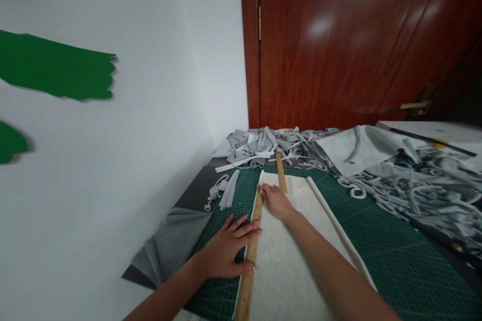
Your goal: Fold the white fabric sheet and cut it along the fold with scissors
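A long wooden ruler (247, 283) lies along the left edge of a cream fabric piece (289, 261), which rests on a green gridded cutting mat (406, 246). My left hand (229, 248) is spread, its fingertips and thumb resting on the ruler. Farther up, my right hand (276, 201) has its fingers pinched together at the ruler's far end and the fabric edge; what they hold, if anything, is too small to make out. A second wooden ruler (280, 173) lies on the far end of the fabric.
Grey fabric scraps (252, 143) are piled at the back, with a larger heap of strips (425, 180) at the right. Folded grey cloth (176, 235) lies at the left by the white wall (150, 85). A wooden door (331, 50) stands behind.
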Demonstrator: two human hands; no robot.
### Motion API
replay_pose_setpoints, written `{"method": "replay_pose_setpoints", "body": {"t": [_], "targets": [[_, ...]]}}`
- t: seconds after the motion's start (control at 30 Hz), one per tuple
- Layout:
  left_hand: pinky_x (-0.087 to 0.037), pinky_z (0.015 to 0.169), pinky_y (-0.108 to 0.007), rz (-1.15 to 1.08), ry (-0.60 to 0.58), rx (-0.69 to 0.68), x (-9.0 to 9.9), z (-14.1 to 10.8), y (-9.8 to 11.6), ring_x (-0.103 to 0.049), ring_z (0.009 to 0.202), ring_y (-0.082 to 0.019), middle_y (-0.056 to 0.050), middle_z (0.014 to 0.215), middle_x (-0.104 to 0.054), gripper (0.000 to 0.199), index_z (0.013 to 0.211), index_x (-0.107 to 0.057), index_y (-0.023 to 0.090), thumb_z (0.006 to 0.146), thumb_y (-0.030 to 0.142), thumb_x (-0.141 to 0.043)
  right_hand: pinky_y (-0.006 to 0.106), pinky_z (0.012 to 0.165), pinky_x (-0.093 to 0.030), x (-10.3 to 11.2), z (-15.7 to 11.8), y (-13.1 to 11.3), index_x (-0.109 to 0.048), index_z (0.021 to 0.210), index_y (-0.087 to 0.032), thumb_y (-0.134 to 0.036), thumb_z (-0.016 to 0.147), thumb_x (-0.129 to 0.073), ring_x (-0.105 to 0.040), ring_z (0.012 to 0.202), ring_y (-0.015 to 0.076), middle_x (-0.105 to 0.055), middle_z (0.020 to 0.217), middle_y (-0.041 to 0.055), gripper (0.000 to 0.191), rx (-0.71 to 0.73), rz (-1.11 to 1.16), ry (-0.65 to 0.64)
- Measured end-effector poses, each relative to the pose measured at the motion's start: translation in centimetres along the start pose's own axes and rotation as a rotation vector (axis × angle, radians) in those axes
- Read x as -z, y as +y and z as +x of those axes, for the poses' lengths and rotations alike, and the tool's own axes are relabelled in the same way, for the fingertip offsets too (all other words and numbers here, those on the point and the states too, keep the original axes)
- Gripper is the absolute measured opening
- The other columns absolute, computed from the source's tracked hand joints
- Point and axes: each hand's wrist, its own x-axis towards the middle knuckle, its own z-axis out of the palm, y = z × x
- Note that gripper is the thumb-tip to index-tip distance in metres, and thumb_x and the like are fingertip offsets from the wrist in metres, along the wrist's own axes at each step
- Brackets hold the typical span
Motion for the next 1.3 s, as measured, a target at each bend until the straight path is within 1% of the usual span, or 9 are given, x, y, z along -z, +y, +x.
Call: {"method": "replay_pose_setpoints", "body": {"t": [0.13,0.2,0.37,0.43,0.53,0.63,0.73,1.03,1.3], "targets": [[-0.010,0.111,-0.060,-0.010,0.011,-0.010,0.0,0.0,0.2,-0.017,0.140,-0.036,-0.003,0.153,-0.026,0.077,0.148,-0.020,0.034,0.083,0.064,-0.051,0.040,0.104,-0.030,-0.6,0.1,0.4,-0.050,0.117,-0.016,-0.020,0.099,-0.027,-0.055,0.116,0.0207,-0.061,0.124,0.0123,0.030,0.018,0.023,-0.025],[-0.010,0.111,-0.060,-0.008,0.006,-0.005,0.1,0.0,0.2,-0.016,0.141,-0.035,-0.002,0.154,-0.025,0.077,0.147,-0.021,0.034,0.084,0.064,-0.051,0.041,0.105,-0.029,-0.7,0.1,0.6,-0.049,0.122,-0.015,-0.021,0.098,-0.027,-0.053,0.119,0.0210,-0.059,0.127,0.0133,0.032,0.018,0.027,-0.031],[-0.010,0.110,-0.061,-0.021,-0.004,0.003,0.0,0.1,0.2,-0.015,0.141,-0.034,-0.001,0.154,-0.022,0.078,0.148,-0.019,0.034,0.083,0.066,-0.050,0.036,0.103,-0.031,-0.5,-0.1,0.4,-0.049,0.122,-0.017,-0.020,0.098,-0.027,-0.052,0.120,0.0191,-0.058,0.130,0.0128,0.032,0.031,0.023,-0.033],[-0.008,0.111,-0.060,-0.024,0.000,0.000,-0.1,0.1,0.3,-0.015,0.141,-0.034,-0.002,0.154,-0.022,0.079,0.148,-0.019,0.034,0.083,0.066,-0.050,0.032,0.098,-0.036,-0.3,-0.3,0.2,-0.050,0.120,-0.018,-0.022,0.099,-0.028,-0.054,0.117,0.0185,-0.060,0.126,0.0120,0.031,0.035,0.022,-0.031],[-0.007,0.111,-0.059,-0.027,0.009,-0.005,-0.2,0.1,0.3,-0.015,0.141,-0.034,-0.002,0.154,-0.024,0.079,0.148,-0.019,0.033,0.083,0.066,-0.049,0.028,0.085,-0.042,-0.1,-0.7,-0.1,-0.052,0.114,-0.019,-0.025,0.099,-0.029,-0.061,0.102,0.0186,-0.068,0.109,0.0102,0.028,0.016,0.019,-0.040],[-0.006,0.111,-0.059,-0.027,0.018,-0.005,-0.3,0.1,0.4,-0.015,0.141,-0.033,-0.004,0.154,-0.024,0.081,0.148,-0.018,0.031,0.083,0.067,-0.049,0.025,0.072,-0.042,-0.1,-0.9,-0.1,-0.051,0.111,-0.020,-0.029,0.099,-0.029,-0.066,0.088,0.0181,-0.071,0.097,0.0079,0.026,-0.003,0.012,-0.048],[-0.005,0.111,-0.058,-0.024,0.025,-0.006,-0.4,0.1,0.4,-0.015,0.141,-0.034,-0.005,0.153,-0.024,0.084,0.149,-0.016,0.029,0.082,0.067,-0.050,0.024,0.066,-0.041,-0.2,-1.0,0.0,-0.050,0.108,-0.021,-0.031,0.100,-0.028,-0.066,0.082,0.0175,-0.071,0.094,0.0074,0.026,-0.007,0.006,-0.052],[-0.006,0.111,-0.058,-0.019,0.051,-0.016,-0.5,0.2,0.5,-0.017,0.141,-0.034,-0.005,0.153,-0.027,0.083,0.149,-0.018,0.028,0.082,0.068,-0.048,0.024,0.072,-0.042,-0.6,-0.8,0.5,-0.050,0.108,-0.021,-0.028,0.099,-0.030,-0.066,0.089,0.0171,-0.070,0.099,0.0076,0.022,0.017,0.019,-0.053],[-0.008,0.112,-0.056,-0.014,0.079,-0.023,-1.0,0.1,0.2,-0.019,0.140,-0.033,-0.006,0.152,-0.029,0.084,0.149,-0.019,0.028,0.082,0.068,-0.049,0.026,0.075,-0.044,-0.4,-0.8,0.3,-0.051,0.109,-0.020,-0.027,0.099,-0.031,-0.065,0.092,0.0184,-0.070,0.099,0.0091,0.024,0.026,-0.013,-0.017]]}}
